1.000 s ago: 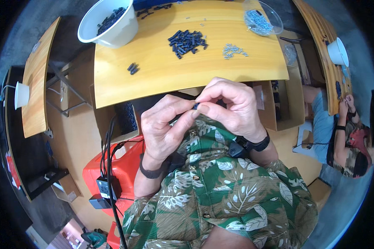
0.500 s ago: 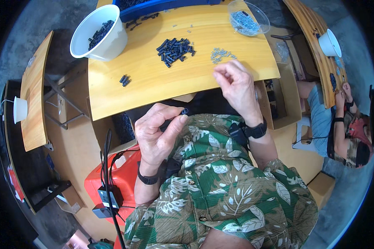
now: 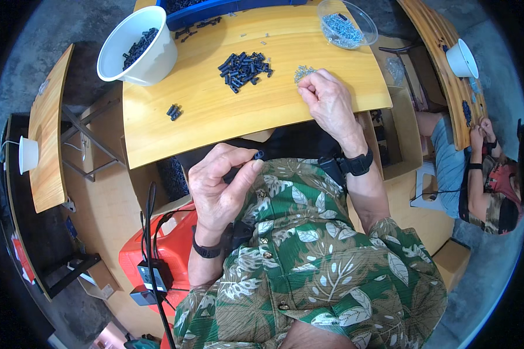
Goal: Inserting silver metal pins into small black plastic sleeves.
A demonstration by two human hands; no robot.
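right hand gone out to the screws, left hand keeps the black part

the yellow wooden tabletop point(image 3: 215, 116) fills the top of the scene. on it stands a white bucket point(image 3: 137, 46) of dark pieces at the far left, a blue tray point(image 3: 215, 7) along the back edge, and a clear bowl point(image 3: 346, 23) of small metal bits at the far right. a pile of black parts point(image 3: 244, 67) lies mid-table, with two stray black pieces point(image 3: 173, 110) nearer the person.

a second ago both hands met over the lap. now the right hand point(image 3: 327, 102) has reached out onto the tabletop, its fingertips pinched at the small heap of silvery screws point(image 3: 303, 72); whether it has one gripped, i cannot tell. the left hand point(image 3: 218, 189) has stayed low by the green leaf-print shirt point(image 3: 308, 273), thumb and fingers closed on a small black part point(image 3: 256, 155) just below the table edge. to my eye, that part waits for a screw.
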